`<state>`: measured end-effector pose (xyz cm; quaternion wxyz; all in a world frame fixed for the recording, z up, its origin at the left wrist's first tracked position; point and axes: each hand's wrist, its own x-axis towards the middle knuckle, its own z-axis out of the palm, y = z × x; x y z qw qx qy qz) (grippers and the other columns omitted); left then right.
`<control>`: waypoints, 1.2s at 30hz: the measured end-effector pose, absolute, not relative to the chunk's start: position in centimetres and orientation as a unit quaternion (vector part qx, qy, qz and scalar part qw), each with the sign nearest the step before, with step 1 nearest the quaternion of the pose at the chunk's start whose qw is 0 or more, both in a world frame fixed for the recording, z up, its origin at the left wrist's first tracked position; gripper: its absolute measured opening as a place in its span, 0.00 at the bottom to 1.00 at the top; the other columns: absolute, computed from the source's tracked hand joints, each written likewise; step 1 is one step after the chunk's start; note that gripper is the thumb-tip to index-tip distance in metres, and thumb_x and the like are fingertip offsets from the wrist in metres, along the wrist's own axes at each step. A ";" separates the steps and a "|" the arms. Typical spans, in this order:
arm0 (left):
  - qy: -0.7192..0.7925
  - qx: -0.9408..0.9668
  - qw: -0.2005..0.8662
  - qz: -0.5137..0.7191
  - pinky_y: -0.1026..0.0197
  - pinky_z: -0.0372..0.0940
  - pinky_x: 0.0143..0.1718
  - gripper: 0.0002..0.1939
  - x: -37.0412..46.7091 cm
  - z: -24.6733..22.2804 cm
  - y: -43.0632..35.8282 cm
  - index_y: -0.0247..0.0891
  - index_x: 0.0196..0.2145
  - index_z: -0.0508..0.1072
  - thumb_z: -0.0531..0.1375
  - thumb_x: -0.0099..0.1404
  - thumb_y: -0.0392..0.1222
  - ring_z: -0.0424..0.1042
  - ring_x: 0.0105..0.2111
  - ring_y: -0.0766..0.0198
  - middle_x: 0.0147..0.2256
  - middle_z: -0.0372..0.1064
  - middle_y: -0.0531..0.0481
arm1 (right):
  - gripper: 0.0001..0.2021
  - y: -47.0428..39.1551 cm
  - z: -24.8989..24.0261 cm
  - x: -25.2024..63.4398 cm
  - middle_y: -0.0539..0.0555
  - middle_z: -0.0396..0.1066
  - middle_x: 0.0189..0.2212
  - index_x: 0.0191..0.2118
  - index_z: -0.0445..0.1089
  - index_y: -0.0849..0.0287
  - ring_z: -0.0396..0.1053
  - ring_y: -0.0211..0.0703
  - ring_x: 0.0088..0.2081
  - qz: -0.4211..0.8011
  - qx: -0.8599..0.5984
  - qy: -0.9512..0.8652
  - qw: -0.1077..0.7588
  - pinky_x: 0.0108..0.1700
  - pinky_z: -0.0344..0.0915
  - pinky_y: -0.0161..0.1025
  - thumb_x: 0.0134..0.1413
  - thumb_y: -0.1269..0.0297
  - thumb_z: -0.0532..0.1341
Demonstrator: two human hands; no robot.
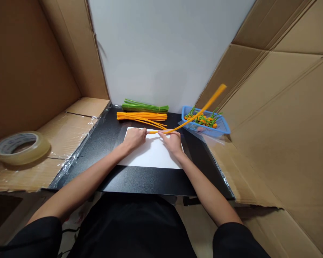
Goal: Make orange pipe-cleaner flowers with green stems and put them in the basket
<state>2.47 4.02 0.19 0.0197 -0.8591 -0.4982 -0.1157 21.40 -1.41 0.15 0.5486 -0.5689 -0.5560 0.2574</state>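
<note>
An orange pipe cleaner (201,111) is stretched between my hands just above a white sheet of paper (153,154). Its short stretch between my fingers looks thicker, as if coiled, while the long free end rises to the upper right, slightly blurred. My left hand (136,137) is closed in a fist around the left end, hiding what lies inside. With thumb and fingers, my right hand (173,141) pinches it at the other side of the coiled part. Behind the paper lie a bundle of orange pipe cleaners (141,116) and a bundle of green pipe cleaners (145,106).
A blue basket (226,126) at the back right holds several small orange-and-green pieces. On the cardboard at left rests a roll of clear tape (20,147). Cardboard walls (285,107) flank the black tabletop (140,181), with a pale wall (167,53) behind.
</note>
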 end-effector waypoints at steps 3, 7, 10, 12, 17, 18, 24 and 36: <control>-0.511 -0.849 0.009 -0.134 0.59 0.54 0.31 0.25 2.8 -0.3 3.8 0.33 0.40 0.77 0.46 0.74 0.52 0.76 0.32 0.47 0.30 0.76 0.34 | 0.07 -1.8 0.4 21.3 0.54 0.80 0.36 0.31 0.82 0.51 0.74 0.54 0.45 0.285 -0.572 -0.550 0.538 0.48 0.67 0.45 0.44 0.57 0.72; -0.557 -0.805 -0.016 -0.202 0.60 0.53 0.30 0.21 2.7 -0.1 3.4 0.36 0.38 0.77 0.49 0.73 0.51 0.75 0.33 0.50 0.31 0.76 0.37 | 0.11 -1.6 0.1 21.0 0.55 0.80 0.39 0.34 0.82 0.52 0.75 0.51 0.44 0.363 -0.542 -0.508 0.563 0.40 0.68 0.41 0.43 0.55 0.72; -0.558 -0.769 -0.106 -0.293 0.61 0.54 0.30 0.19 2.5 0.0 3.7 0.38 0.28 0.75 0.51 0.71 0.48 0.73 0.30 0.57 0.28 0.76 0.42 | 0.12 -1.2 -0.2 20.8 0.55 0.81 0.37 0.35 0.82 0.52 0.75 0.50 0.42 0.390 -0.517 -0.499 0.576 0.40 0.68 0.42 0.43 0.55 0.72; -0.522 -0.748 -0.213 -0.352 0.62 0.55 0.30 0.22 2.6 -0.2 4.1 0.38 0.22 0.71 0.51 0.70 0.47 0.70 0.25 0.61 0.23 0.74 0.46 | 0.12 -1.1 -0.3 20.6 0.54 0.81 0.36 0.36 0.82 0.52 0.75 0.49 0.43 0.409 -0.496 -0.493 0.586 0.42 0.68 0.42 0.43 0.55 0.72; -0.415 -0.628 -0.519 -0.404 0.65 0.51 0.22 0.24 3.0 -0.6 5.2 0.38 0.21 0.64 0.55 0.65 0.60 0.56 0.16 0.69 0.16 0.67 0.50 | 0.12 -0.9 0.2 21.1 0.53 0.80 0.34 0.35 0.81 0.54 0.75 0.45 0.43 0.513 -0.464 -0.390 0.608 0.43 0.66 0.38 0.39 0.59 0.73; -0.391 -0.617 -0.558 -0.394 0.66 0.50 0.21 0.25 3.0 -0.5 5.3 0.38 0.21 0.64 0.56 0.62 0.62 0.55 0.15 0.70 0.15 0.66 0.50 | 0.12 -0.8 0.3 21.3 0.53 0.80 0.32 0.34 0.80 0.54 0.76 0.44 0.41 0.538 -0.458 -0.364 0.607 0.41 0.67 0.37 0.38 0.60 0.74; -0.275 -0.679 -0.619 -0.283 0.67 0.48 0.20 0.28 1.6 1.0 5.2 0.37 0.22 0.65 0.60 0.58 0.67 0.54 0.16 0.71 0.15 0.63 0.52 | 0.10 -0.4 0.0 22.0 0.52 0.77 0.26 0.29 0.78 0.58 0.73 0.38 0.32 0.668 -0.416 -0.287 0.547 0.32 0.66 0.33 0.34 0.69 0.75; -0.339 -0.914 -0.172 -0.141 0.61 0.48 0.26 0.16 -0.4 1.8 6.4 0.40 0.23 0.75 0.57 0.65 0.48 0.60 0.19 0.64 0.19 0.66 0.49 | 0.13 -0.5 0.0 23.0 0.54 0.78 0.28 0.28 0.79 0.59 0.76 0.41 0.33 0.576 -0.519 -0.408 0.482 0.34 0.66 0.34 0.30 0.67 0.77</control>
